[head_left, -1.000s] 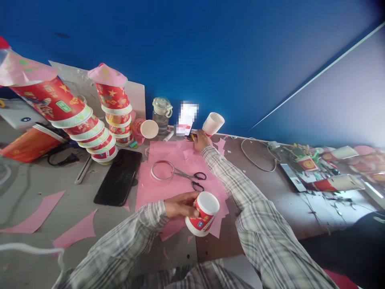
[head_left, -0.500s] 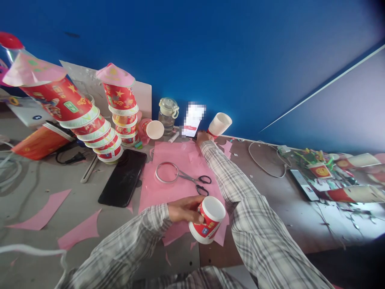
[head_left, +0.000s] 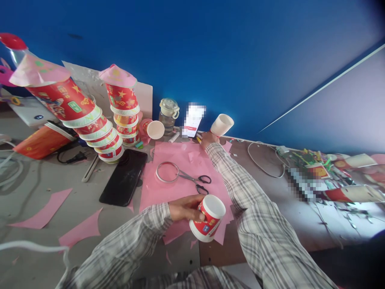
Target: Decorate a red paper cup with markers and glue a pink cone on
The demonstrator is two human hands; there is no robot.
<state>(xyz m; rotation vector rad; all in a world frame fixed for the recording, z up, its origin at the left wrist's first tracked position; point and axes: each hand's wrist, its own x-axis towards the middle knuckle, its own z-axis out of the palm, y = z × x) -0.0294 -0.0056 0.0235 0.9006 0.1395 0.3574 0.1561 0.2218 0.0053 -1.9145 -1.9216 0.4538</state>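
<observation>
My left hand is wrapped round a red and white paper cup, its white end facing up, over the front of the pink paper. Reaching to the back of the table, my right hand is beside a tilted paper cup. Its fingers are partly hidden, with a small yellow item at their tips; whether they grip it is unclear. Scissors and a roll of tape lie on the pink paper between my hands.
Two stacks of red cups with pink cone tops, one stack nearer, stand at the left. A black phone lies left of the paper. Behind are a bottle and lit phone. A cable and clutter are at right.
My right hand has shifted slightly to the right along the back of the table, and the yellow item now shows at its fingertips. My left hand still holds the cup.
</observation>
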